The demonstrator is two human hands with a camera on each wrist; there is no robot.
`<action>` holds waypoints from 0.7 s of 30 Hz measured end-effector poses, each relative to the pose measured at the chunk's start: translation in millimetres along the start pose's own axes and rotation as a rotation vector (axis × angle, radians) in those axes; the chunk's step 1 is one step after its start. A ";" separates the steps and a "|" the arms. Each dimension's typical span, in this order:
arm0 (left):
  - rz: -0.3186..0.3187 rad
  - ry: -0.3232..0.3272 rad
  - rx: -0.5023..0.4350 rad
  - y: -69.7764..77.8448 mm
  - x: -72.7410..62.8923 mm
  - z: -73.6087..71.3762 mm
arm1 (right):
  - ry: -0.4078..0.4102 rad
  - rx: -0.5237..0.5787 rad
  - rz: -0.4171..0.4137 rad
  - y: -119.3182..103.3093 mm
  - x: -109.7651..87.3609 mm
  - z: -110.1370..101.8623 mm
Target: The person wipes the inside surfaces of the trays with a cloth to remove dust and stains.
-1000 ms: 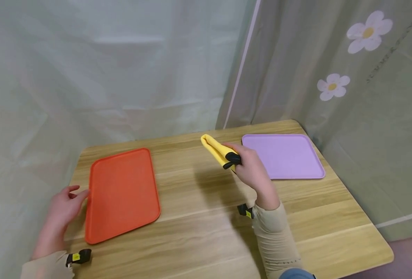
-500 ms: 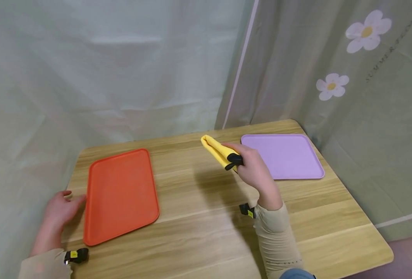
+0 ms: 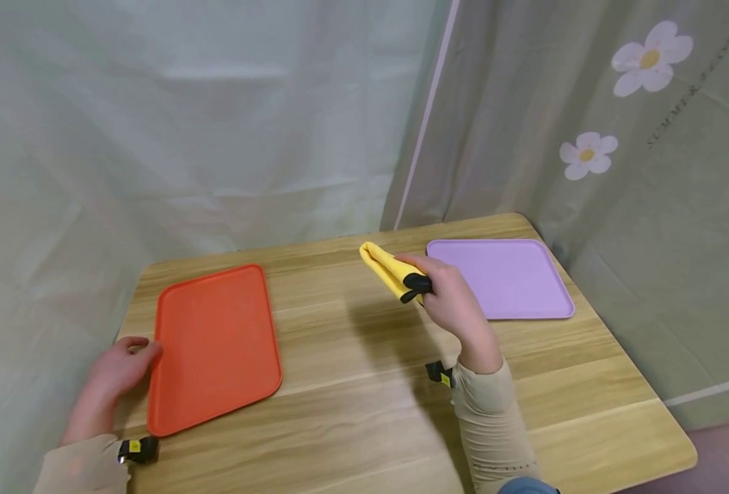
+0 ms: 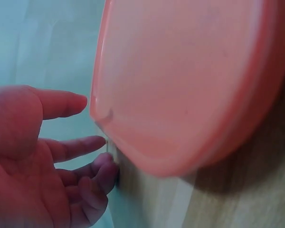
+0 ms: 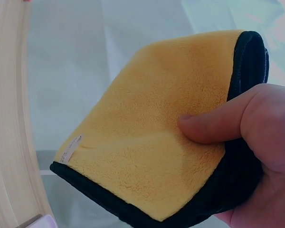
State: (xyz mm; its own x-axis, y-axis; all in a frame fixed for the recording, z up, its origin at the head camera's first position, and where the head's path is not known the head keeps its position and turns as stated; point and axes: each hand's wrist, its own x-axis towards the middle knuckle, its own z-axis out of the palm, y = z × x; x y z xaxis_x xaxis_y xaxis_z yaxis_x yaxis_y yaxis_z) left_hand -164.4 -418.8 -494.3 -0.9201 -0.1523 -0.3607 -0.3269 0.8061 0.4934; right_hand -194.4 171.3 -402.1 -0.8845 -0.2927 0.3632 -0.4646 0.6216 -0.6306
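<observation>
My right hand [image 3: 453, 295] holds a folded yellow cloth [image 5: 147, 118] with a dark edging above the middle of the table. In the right wrist view the thumb lies on the fuzzy yellow face, and a small white label shows near one corner. The other fingers are hidden behind the cloth. At the left, my left hand [image 3: 117, 370] is beside an orange-red tray [image 3: 216, 350], fingertips right at its left rim. The left wrist view shows the thumb and index finger spread apart on either side of the tray's edge, the other fingers loosely bent.
A purple tray [image 3: 512, 281] lies at the back right of the wooden table [image 3: 339, 425], beyond my right hand. Pale curtains [image 3: 247, 137] hang close behind the table and along its sides, with flower prints on the right.
My left hand drew slightly away from the orange-red tray, then came back to its rim. That tray sits a touch further left. The right hand and the cloth have shifted slightly right.
</observation>
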 end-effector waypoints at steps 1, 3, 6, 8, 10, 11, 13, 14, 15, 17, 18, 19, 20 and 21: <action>0.007 -0.007 -0.001 1.4 0.2 0.3 | 0.000 -0.005 -0.001 0.5 0.1 -0.1; 0.022 -0.020 -0.007 4.5 0.6 1.0 | 0.000 -0.013 -0.004 1.3 0.3 -0.8; 0.044 -0.020 0.001 7.7 1.1 2.9 | -0.004 -0.020 -0.007 1.6 0.4 -2.4; 0.058 -0.013 0.015 9.3 1.6 4.1 | -0.007 -0.024 -0.007 1.5 0.5 -3.9; 0.073 -0.004 0.032 11.2 1.8 4.8 | -0.012 -0.024 -0.004 1.0 0.6 -5.5; 0.084 0.000 0.039 11.9 2.0 5.1 | -0.014 -0.023 -0.002 0.9 0.7 -6.3; 0.090 0.004 0.045 14.1 2.5 5.2 | -0.016 -0.026 0.003 1.1 0.9 -8.0; 0.096 0.009 0.047 14.9 2.8 5.4 | -0.018 -0.025 0.006 1.1 1.1 -8.8; 0.097 0.012 0.047 15.7 2.8 5.6 | -0.020 -0.026 0.007 1.2 1.2 -9.5; 0.095 0.013 0.041 16.5 3.1 5.9 | -0.022 -0.028 0.009 1.8 1.2 -10.6; 0.096 0.015 0.038 16.9 3.2 6.2 | -0.023 -0.029 0.009 1.7 1.3 -11.3; 0.099 0.017 0.041 17.5 3.2 6.4 | -0.024 -0.031 0.008 1.5 1.3 -12.0; 0.102 0.017 0.046 18.0 3.1 6.5 | -0.023 -0.032 0.007 1.6 1.2 -12.3; 0.099 0.013 0.046 18.6 3.0 6.5 | -0.022 -0.035 0.006 1.8 1.1 -12.4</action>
State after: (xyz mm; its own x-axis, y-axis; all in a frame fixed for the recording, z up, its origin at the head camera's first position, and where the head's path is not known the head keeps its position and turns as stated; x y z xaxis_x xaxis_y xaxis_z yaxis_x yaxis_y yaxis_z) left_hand -171.8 -400.6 -491.3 -0.9503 -0.0781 -0.3014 -0.2244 0.8429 0.4891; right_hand -195.7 181.2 -394.4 -0.8882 -0.3046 0.3439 -0.4579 0.6484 -0.6083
